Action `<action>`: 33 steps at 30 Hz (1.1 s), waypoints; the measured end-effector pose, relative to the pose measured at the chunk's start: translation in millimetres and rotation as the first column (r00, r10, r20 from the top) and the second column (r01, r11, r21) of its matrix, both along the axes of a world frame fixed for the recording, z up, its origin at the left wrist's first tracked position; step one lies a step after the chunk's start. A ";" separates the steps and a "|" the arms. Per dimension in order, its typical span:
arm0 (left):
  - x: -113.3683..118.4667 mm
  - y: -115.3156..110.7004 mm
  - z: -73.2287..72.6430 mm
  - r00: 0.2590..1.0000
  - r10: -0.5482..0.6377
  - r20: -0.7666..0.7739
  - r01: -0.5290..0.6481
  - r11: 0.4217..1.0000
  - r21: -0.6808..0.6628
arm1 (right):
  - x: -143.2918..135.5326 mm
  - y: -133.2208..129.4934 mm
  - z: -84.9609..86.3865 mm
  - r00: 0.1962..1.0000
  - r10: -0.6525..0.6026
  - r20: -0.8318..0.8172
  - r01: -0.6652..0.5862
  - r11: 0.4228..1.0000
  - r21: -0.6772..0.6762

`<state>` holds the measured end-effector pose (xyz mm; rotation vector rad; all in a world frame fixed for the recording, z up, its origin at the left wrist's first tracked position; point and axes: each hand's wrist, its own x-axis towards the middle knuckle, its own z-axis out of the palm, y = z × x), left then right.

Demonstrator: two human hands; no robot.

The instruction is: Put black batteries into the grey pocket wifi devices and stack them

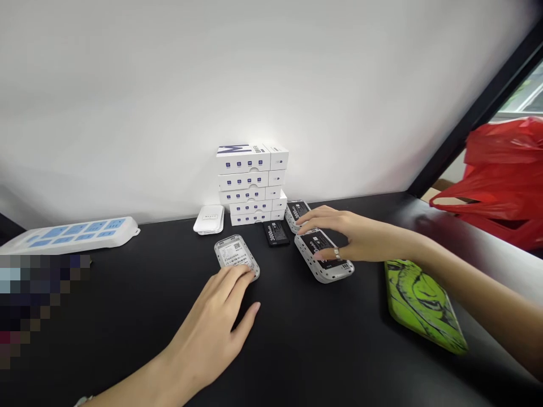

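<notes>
Left hand (216, 328) flat, grip open, fingertips pin device (236, 255); right hand (339, 237) grip open over battery device (324, 257) right of it: press squarely.

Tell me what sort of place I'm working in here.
Probably a small electronics packing or assembly bench: a stack of white product boxes against the wall, opened pocket devices with batteries on the black tabletop, and a power strip.
</notes>
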<state>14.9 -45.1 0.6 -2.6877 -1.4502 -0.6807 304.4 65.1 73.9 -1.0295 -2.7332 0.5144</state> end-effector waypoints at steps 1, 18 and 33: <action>0.7 -1.2 1.3 0.999 -0.029 0.029 0.029 1.000 0.000 | -2.2 1.9 -0.7 1.000 0.015 -0.002 -0.015 1.000 0.007; -5.8 3.8 6.7 0.954 0.107 0.279 0.037 0.884 -0.467 | -61.9 50.1 -11.6 0.946 -0.001 0.323 0.000 1.000 0.003; -7.4 5.1 -4.4 0.913 0.081 0.401 0.102 0.904 -0.415 | -74.0 -3.0 -8.1 0.999 0.041 -0.026 -0.043 0.997 -0.066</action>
